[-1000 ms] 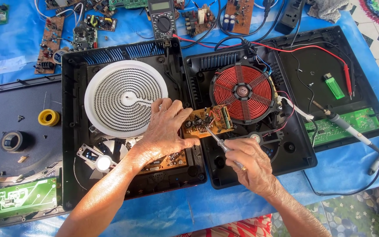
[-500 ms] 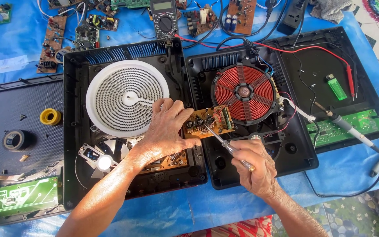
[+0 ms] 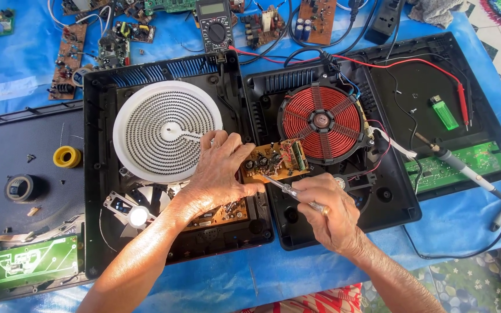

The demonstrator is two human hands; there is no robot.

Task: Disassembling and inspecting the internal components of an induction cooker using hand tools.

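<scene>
My left hand [image 3: 218, 171] grips a small brown circuit board [image 3: 278, 160] by its left end, holding it above the seam between two opened black cooker housings. My right hand [image 3: 329, 211] holds a thin metal screwdriver [image 3: 282, 188] whose tip touches the board's lower left edge. To the left of the board lies a white round heating element [image 3: 166, 130]. A red copper coil [image 3: 321, 122] sits just right of the board. Another brown board [image 3: 221, 213] lies under my left wrist.
A green lighter [image 3: 444, 112], red probe leads [image 3: 465, 101] and a soldering iron [image 3: 465, 168] lie in the right housing, beside a green board [image 3: 459, 165]. A multimeter [image 3: 215, 23] and loose boards sit at the back. Yellow tape [image 3: 66, 156] and black tape [image 3: 24, 188] rest at left.
My right hand has drawn the screwdriver a little closer to the board's lower edge. The left hand keeps its hold on the board; the camera shifted slightly.
</scene>
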